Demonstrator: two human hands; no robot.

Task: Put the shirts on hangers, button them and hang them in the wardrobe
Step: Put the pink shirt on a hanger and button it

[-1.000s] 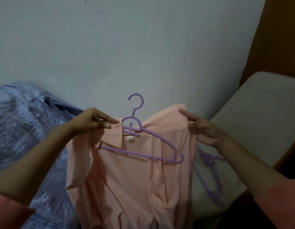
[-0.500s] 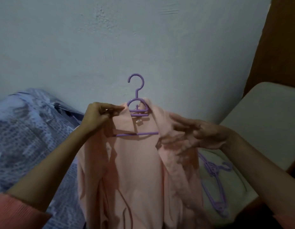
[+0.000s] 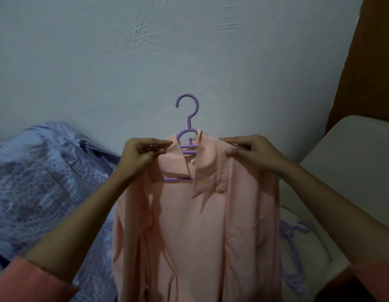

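A peach-pink shirt [image 3: 195, 232] hangs upright in front of me on a purple plastic hanger [image 3: 187, 118], whose hook sticks up above the collar. The shirt front is open, and the hanger's lower bar shows between the two collar flaps. My left hand [image 3: 139, 155] pinches the shirt's left shoulder beside the collar. At the shirt's right shoulder, my right hand [image 3: 252, 152] grips the fabric. Both shoulders of the shirt sit over the hanger's arms.
A blue patterned cloth [image 3: 41, 192] lies heaped on the left. Spare purple hangers [image 3: 294, 253] rest on a white cushioned seat [image 3: 352, 162] to the right. A pale wall [image 3: 167, 57] stands straight ahead, and a brown wooden panel [image 3: 376, 62] rises at the far right.
The hanger has turned from tilted to upright and risen. The shirt's right side has been pulled over the hanger's arm, and my right hand has moved up to that shoulder.
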